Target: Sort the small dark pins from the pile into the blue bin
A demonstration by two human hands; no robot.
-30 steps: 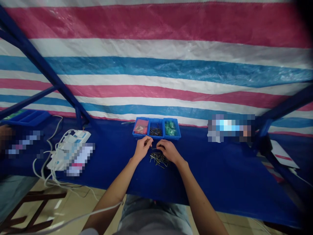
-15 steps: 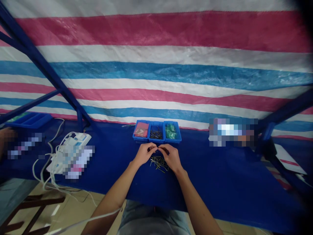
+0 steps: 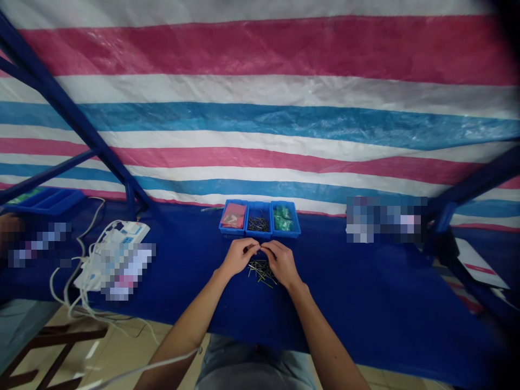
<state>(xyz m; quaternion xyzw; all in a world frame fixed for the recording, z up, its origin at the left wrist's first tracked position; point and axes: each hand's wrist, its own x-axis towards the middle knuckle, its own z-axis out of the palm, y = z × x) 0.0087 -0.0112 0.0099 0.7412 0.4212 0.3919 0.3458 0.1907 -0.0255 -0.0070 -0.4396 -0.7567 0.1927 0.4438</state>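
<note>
Drawn together since the earlier frame, when they worked slightly apart, a person's bare left hand [image 3: 239,257] and right hand [image 3: 281,262] now meet at the fingertips above a blue worktop [image 3: 357,303]. Each hand has thumb and forefinger pinched together; whether a small piece is held between them cannot be told. Just below the fingertips, on the side toward the person, a loose pile of thin metal pieces [image 3: 262,272] lies directly on the worktop, roughly midway between its front and back edges.

Beyond the hands, near the back edge, three blue bins stand side by side: the left bin [image 3: 233,232] with a red packet [image 3: 234,213], the middle bin [image 3: 259,234] with more dark, thin pieces [image 3: 258,221], and the right bin [image 3: 286,234] with green packets [image 3: 283,216]. A thin, pale item [image 3: 212,209] lies to their left, before a striped sheet [image 3: 260,124].

Toward the worktop's left end, a white power strip [image 3: 129,234] sits among looping cables [image 3: 84,281], with a blue tray [image 3: 51,201] near the back edge and a co-worker's blurred hand [image 3: 10,230] at the edge of view
</note>
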